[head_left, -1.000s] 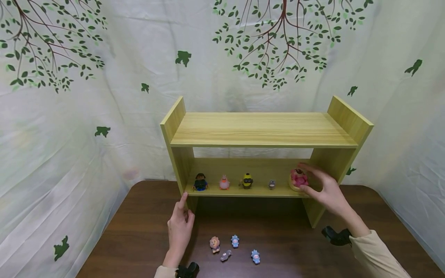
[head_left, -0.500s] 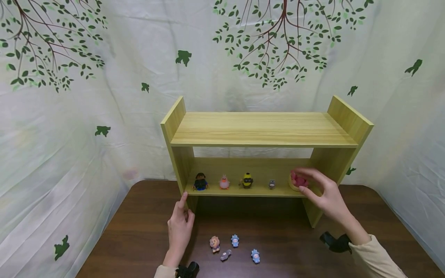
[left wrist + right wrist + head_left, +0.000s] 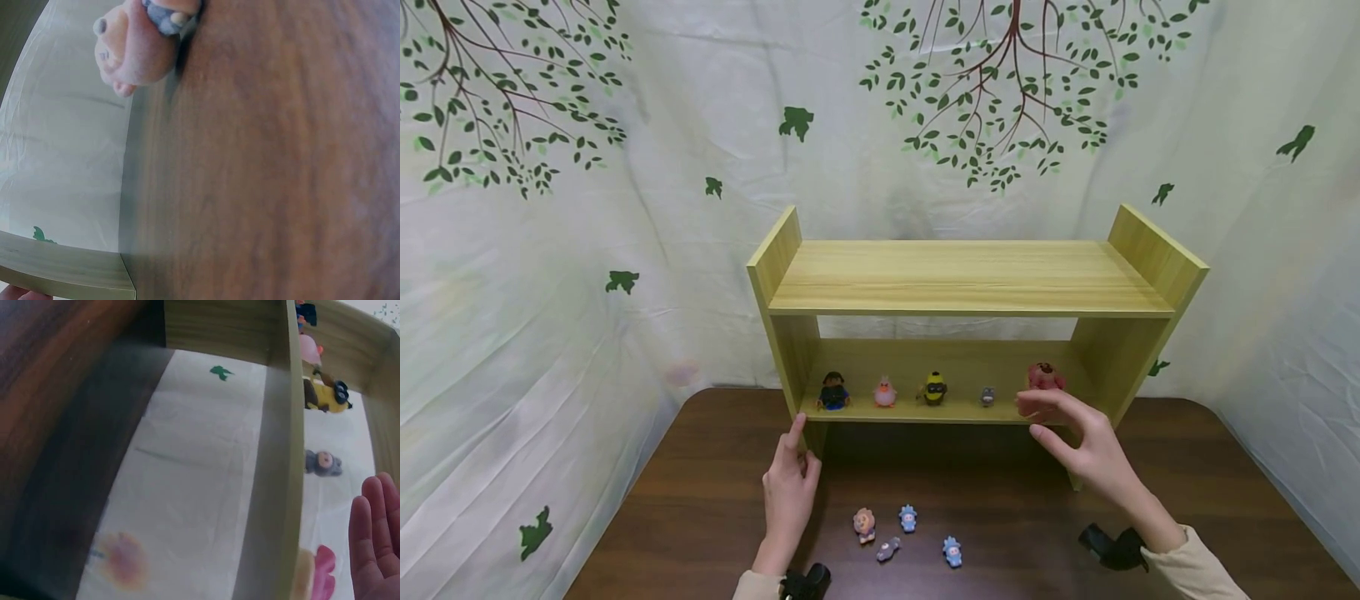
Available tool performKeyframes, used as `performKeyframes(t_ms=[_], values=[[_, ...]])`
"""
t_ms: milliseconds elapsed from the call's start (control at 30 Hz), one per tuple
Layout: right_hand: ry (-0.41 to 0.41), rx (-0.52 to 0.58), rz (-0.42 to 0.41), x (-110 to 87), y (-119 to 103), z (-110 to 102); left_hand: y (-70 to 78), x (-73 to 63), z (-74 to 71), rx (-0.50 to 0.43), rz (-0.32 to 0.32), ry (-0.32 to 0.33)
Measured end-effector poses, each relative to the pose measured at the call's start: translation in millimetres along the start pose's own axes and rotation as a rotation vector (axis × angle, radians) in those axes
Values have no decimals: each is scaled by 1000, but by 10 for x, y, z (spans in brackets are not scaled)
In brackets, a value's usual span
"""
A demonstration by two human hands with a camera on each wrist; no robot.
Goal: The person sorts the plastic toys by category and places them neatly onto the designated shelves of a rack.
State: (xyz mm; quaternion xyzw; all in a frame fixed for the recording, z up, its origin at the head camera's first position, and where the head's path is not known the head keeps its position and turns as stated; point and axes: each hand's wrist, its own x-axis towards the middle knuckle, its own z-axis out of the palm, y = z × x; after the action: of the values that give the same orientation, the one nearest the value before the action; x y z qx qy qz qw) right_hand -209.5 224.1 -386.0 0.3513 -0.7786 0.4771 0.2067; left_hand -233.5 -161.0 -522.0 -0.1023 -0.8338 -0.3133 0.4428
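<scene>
In the head view, my left hand [image 3: 788, 500] rests its extended index finger at the left front corner of a light wooden shelf [image 3: 970, 279]. My right hand [image 3: 1082, 437] hovers before the middle shelf's right end with its fingers apart, holding nothing. Just behind its fingers stands a pink bear-like figurine [image 3: 1045, 377], its lower part hidden. Along the same board stand a dark-haired figurine [image 3: 832, 392], a pink chick-like figurine [image 3: 884, 392], a yellow-and-black goggled figurine [image 3: 933, 389] and a small grey figurine [image 3: 987, 397]. Straight fingers [image 3: 381, 525] show in the right wrist view.
On the brown table [image 3: 700, 500] lie an orange-pink figurine [image 3: 864, 525], a grey figurine [image 3: 888, 549] and two blue ones, a farther blue figurine [image 3: 907, 518] and a nearer blue figurine [image 3: 952, 551]. A leaf-printed white cloth [image 3: 700, 100] hangs behind.
My right hand has let go of the pink figurine and drawn back toward me, slightly down and left. The figurine stays on the shelf. My left hand has not moved.
</scene>
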Motion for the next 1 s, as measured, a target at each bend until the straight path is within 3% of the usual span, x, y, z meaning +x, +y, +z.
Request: performKeyframes(t_ms=[200, 800, 1000], values=[[0, 54, -25, -91, 24, 134, 2, -2, 2, -5, 2, -2], [-142, 144, 100, -336, 153, 463, 6, -3, -2, 17, 0, -14], [-155, 173, 72, -409, 216, 595, 5, 2, 5, 14, 8, 2]])
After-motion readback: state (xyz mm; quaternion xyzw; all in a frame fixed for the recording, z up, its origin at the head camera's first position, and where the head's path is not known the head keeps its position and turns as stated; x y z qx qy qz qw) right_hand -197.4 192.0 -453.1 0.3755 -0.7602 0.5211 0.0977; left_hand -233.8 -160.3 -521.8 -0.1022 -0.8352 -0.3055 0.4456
